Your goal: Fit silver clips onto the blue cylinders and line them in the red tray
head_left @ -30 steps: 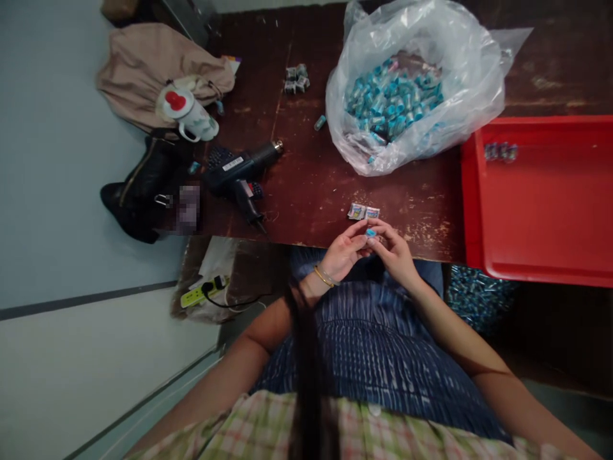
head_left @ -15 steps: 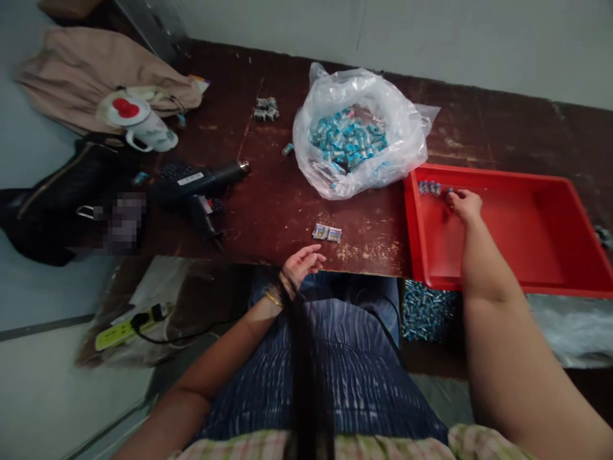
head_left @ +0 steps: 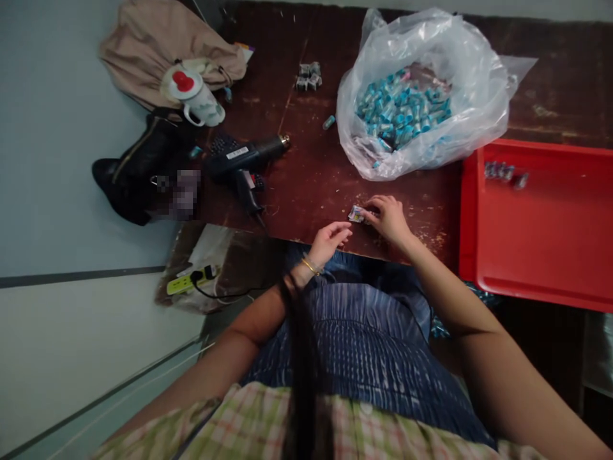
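On the dark red table lies a small stack of printed labels (head_left: 355, 214). My right hand (head_left: 390, 219) is over the stack from the right, thumb and fingertips pinching at its edge and hiding part of it. Close by on the left, my left hand (head_left: 329, 241) hovers at the table's front edge, fingers stretched out and holding nothing. To the right stands a red tray (head_left: 541, 236). A short row of small cylindrical pieces (head_left: 499, 170) lies in its far left corner, with one separate piece (head_left: 522, 181) beside them.
An open clear plastic bag (head_left: 479, 70) holds many blue-ended clear tubes (head_left: 405, 108). One loose tube (head_left: 328, 122) lies left of it. A heat gun (head_left: 246, 160), a lidded mug (head_left: 204, 105), a black bag (head_left: 138, 160) and several small grey pieces (head_left: 309, 75) occupy the left side.
My right hand has left the red tray and come to the labels, leaving a piece beside the row. My left hand stays near the labels. The view has shifted.
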A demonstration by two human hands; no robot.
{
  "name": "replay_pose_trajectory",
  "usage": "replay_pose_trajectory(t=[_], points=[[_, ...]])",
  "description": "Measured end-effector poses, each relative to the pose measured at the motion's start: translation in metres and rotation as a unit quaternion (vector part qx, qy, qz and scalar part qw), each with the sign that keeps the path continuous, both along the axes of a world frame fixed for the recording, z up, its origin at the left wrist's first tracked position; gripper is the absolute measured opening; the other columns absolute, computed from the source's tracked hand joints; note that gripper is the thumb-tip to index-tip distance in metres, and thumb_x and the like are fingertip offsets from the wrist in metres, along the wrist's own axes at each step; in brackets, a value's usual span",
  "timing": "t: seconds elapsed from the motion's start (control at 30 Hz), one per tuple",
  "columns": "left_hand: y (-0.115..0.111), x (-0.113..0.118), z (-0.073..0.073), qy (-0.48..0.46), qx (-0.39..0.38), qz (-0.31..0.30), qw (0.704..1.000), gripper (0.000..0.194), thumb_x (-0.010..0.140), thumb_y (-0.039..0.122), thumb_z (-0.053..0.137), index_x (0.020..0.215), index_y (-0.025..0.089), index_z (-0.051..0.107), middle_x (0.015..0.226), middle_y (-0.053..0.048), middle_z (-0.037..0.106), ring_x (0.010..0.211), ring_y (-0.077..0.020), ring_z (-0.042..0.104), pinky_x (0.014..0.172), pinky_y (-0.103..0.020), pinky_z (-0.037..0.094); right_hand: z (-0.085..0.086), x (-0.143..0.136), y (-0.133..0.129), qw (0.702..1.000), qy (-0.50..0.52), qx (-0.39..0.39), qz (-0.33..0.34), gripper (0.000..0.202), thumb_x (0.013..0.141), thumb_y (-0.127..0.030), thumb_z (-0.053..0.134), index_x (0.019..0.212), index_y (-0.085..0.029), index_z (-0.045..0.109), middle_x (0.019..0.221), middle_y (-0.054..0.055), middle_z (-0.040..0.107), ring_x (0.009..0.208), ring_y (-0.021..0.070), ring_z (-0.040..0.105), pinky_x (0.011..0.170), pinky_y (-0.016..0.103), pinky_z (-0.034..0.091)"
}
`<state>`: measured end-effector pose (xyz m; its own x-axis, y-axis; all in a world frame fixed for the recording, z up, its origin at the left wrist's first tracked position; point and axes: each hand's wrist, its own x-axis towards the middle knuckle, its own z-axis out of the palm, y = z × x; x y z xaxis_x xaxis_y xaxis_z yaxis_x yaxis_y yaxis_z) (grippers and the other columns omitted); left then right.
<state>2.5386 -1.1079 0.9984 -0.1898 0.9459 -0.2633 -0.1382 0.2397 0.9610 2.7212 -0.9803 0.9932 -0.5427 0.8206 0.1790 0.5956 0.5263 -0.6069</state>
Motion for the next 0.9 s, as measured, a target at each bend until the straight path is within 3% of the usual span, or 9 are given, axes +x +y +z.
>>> replay_pose_trajectory(t=[0.1, 0.23, 0.37, 0.5, 0.63, 0.73, 0.8, 0.9], points=[[0.008, -0.005, -0.004, 0.028, 0.012, 0.008, 0.999, 0.022, 0.092, 0.019, 0.075, 0.113, 0.013, 0.079, 0.098, -0.007, 0.08, 0.075, -0.0101, 0.066, 0.068, -0.02, 0.052, -0.007, -0.021, 0.004, 0.999, -0.007, -0.008, -0.053, 0.015, 0.1, -0.035, 0.074, 0.095, -0.021, 0.076, 0.126, 0.013, 0.077, 0.124, 0.0362, 0.058, 0.111, 0.056, 0.039], [0.021, -0.016, -0.008, 0.089, 0.036, 0.026, 0.995, 0.02, 0.093, 0.02, 0.075, 0.111, 0.014, 0.08, 0.104, -0.008, 0.081, 0.077, -0.012, 0.067, 0.069, -0.022, 0.054, -0.006, -0.022, 0.01, 0.997, 0.024, -0.031, -0.067, 0.016, 0.1, -0.032, 0.069, 0.088, -0.023, 0.072, 0.115, 0.008, 0.08, 0.115, 0.032, 0.062, 0.111, 0.054, 0.039], [0.043, -0.021, -0.007, 0.177, 0.104, 0.044, 0.978, 0.02, 0.09, 0.017, 0.08, 0.11, 0.015, 0.081, 0.105, -0.01, 0.082, 0.086, -0.0168, 0.071, 0.082, -0.028, 0.057, 0.001, -0.018, 0.012, 0.996, 0.069, -0.044, -0.033, 0.017, 0.1, -0.034, 0.067, 0.089, -0.024, 0.076, 0.119, 0.007, 0.08, 0.118, 0.0303, 0.065, 0.112, 0.052, 0.042], [0.065, -0.02, -0.006, 0.26, 0.129, -0.007, 0.957, 0.004, 0.092, 0.017, 0.078, 0.089, 0.017, 0.08, 0.091, -0.007, 0.082, 0.083, -0.0194, 0.071, 0.083, -0.032, 0.055, 0.009, -0.021, 0.008, 0.998, 0.053, -0.023, -0.009, 0.02, 0.099, -0.037, 0.07, 0.087, -0.025, 0.079, 0.12, 0.009, 0.081, 0.121, 0.0331, 0.066, 0.114, 0.058, 0.04], [0.074, -0.017, -0.008, 0.34, 0.126, -0.015, 0.932, 0.016, 0.094, 0.017, 0.076, 0.078, 0.018, 0.077, 0.088, -0.007, 0.081, 0.083, -0.0202, 0.07, 0.083, -0.032, 0.053, 0.016, -0.017, 0.016, 1.0, 0.022, -0.004, -0.002, 0.017, 0.099, -0.036, 0.071, 0.09, -0.026, 0.081, 0.115, 0.008, 0.082, 0.115, 0.0336, 0.069, 0.112, 0.059, 0.043], [0.074, -0.016, -0.011, 0.336, 0.117, 0.011, 0.934, 0.016, 0.094, 0.016, 0.074, 0.078, 0.018, 0.077, 0.088, -0.007, 0.081, 0.083, -0.0196, 0.07, 0.083, -0.031, 0.052, 0.027, -0.011, 0.053, 0.997, 0.075, 0.028, -0.024, 0.018, 0.1, -0.035, 0.068, 0.103, -0.025, 0.082, 0.113, 0.01, 0.082, 0.107, 0.0298, 0.072, 0.104, 0.049, 0.052], [0.075, -0.016, -0.012, 0.296, 0.11, 0.029, 0.948, 0.015, 0.091, 0.015, 0.076, 0.076, 0.018, 0.077, 0.085, -0.006, 0.08, 0.081, -0.0191, 0.07, 0.082, -0.031, 0.052, 0.035, -0.011, 0.092, 0.99, 0.114, 0.049, -0.068, 0.021, 0.101, -0.03, 0.063, 0.106, -0.022, 0.082, 0.111, 0.011, 0.082, 0.1, 0.0269, 0.073, 0.097, 0.042, 0.054], [0.076, -0.02, -0.01, 0.209, 0.102, 0.049, 0.971, 0.013, 0.086, 0.016, 0.081, 0.074, 0.017, 0.077, 0.079, -0.004, 0.079, 0.076, -0.0176, 0.068, 0.078, -0.029, 0.052, 0.039, -0.024, 0.153, 0.984, 0.1, 0.054, -0.135, 0.022, 0.1, -0.018, 0.058, 0.104, -0.018, 0.08, 0.106, 0.013, 0.081, 0.099, 0.0273, 0.072, 0.098, 0.041, 0.053]])
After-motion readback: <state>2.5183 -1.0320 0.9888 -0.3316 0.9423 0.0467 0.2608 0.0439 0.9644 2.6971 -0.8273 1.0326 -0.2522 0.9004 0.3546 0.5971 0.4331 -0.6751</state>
